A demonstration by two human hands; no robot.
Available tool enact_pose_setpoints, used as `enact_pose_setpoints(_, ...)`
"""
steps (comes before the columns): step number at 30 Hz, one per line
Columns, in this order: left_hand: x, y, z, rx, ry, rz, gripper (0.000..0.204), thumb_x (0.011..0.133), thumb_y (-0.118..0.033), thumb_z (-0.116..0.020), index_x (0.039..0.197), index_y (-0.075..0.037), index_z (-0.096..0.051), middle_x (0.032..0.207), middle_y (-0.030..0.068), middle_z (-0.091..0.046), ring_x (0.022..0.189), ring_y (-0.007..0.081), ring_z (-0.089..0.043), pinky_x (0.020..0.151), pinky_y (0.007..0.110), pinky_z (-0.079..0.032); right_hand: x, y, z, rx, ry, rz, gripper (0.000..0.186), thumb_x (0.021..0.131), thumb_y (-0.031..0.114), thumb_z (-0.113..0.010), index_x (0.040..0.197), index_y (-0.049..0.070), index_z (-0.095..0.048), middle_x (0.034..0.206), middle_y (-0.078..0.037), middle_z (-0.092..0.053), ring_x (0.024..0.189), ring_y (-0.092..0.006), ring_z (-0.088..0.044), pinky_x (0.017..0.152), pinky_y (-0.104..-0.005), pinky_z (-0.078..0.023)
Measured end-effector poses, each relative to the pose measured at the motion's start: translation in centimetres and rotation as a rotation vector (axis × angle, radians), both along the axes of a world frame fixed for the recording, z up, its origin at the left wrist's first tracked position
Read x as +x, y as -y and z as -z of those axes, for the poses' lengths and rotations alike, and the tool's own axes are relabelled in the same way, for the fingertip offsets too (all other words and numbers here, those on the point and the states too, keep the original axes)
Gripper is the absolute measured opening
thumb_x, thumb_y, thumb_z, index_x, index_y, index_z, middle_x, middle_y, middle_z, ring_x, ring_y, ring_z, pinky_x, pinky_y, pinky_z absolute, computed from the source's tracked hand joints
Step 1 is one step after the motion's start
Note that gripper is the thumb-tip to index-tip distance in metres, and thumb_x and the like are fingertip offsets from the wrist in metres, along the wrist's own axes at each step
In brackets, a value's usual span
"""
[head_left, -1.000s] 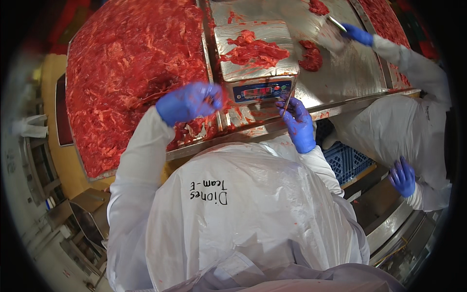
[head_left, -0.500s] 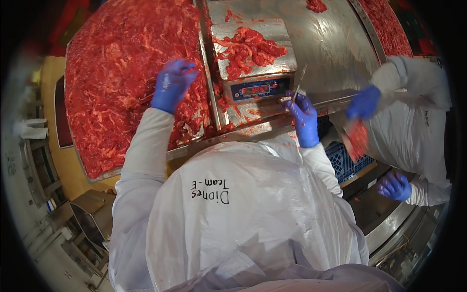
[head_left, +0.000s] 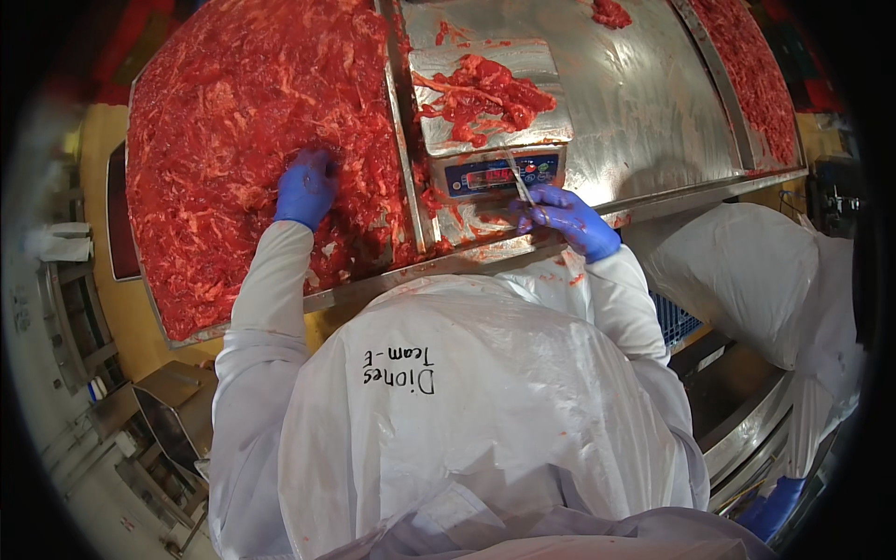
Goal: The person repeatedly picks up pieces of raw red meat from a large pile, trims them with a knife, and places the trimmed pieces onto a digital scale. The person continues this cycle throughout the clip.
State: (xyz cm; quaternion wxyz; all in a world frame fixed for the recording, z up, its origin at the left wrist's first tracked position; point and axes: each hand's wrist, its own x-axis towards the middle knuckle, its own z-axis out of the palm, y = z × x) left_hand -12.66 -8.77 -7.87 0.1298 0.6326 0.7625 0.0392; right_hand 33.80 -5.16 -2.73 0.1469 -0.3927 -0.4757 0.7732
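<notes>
My left hand (head_left: 306,191), in a blue glove, reaches into a wide heap of shredded raw red meat (head_left: 215,159). Its fingers curl down into the meat and their tips are hidden. In my right hand (head_left: 577,222), also gloved in blue, is a slim pair of metal scissors (head_left: 521,179), pointing up and away in front of the scale's display. A small steel scale (head_left: 551,70) stands just beyond that hand, with a clump of raw meat strips (head_left: 490,93) on its platform.
A steel divider (head_left: 403,131) separates the meat heap from the steel table (head_left: 635,103). A smaller meat piece (head_left: 611,13) lies at the far side, and more meat (head_left: 761,84) at the far right. A co-worker in white (head_left: 747,271) stands close on my right, beside a blue crate (head_left: 674,319).
My left hand has moved down and slightly left into the meat. My right hand has shifted left with the scissors. The co-worker has turned, their gloved hands leaving the table's edge.
</notes>
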Motion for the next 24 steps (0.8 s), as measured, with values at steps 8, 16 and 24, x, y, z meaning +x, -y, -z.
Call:
enact_pose_setpoints(8,5.8,-4.6,-3.5,0.461,0.300,0.227,0.029,0.089,-0.017,-0.077,0.114,-0.003,-0.071,0.115,0.0177,-0.070,0.111,0.0376,-0.068,0.097,0.045,-0.056,-10.7,-1.2,3.6,-0.052,0.014,-0.449,0.031,0.101,0.024,-0.072,0.121,0.001,-0.072,0.108,-0.009,-0.073,0.091,-0.0148,-0.068,0.085,-0.0312,-0.055)
enact_pose_setpoints(16,0.4,-0.7,-1.1,0.213,0.417,-0.225,0.034,0.090,-0.019,-0.074,0.121,-0.004,-0.073,0.121,0.0184,-0.070,0.112,0.0351,-0.070,0.098,0.044,-0.055,4.4,-1.4,0.1,-0.056,0.149,-0.320,0.036,0.097,0.022,-0.077,0.123,-0.003,-0.072,0.104,-0.011,-0.075,0.091,-0.0179,-0.072,0.087,-0.0350,-0.057)
enact_pose_setpoints(24,12.8,-10.2,-3.8,0.495,0.468,0.304,0.024,0.092,-0.011,-0.072,0.116,-0.007,-0.075,0.116,0.0133,-0.075,0.110,0.0334,-0.070,0.102,0.043,-0.055,-6.2,-4.6,-1.4,0.048,-0.096,0.115,0.039,0.102,0.030,-0.071,0.121,-0.003,-0.069,0.094,-0.008,-0.073,0.092,-0.0180,-0.071,0.092,-0.0348,-0.056)
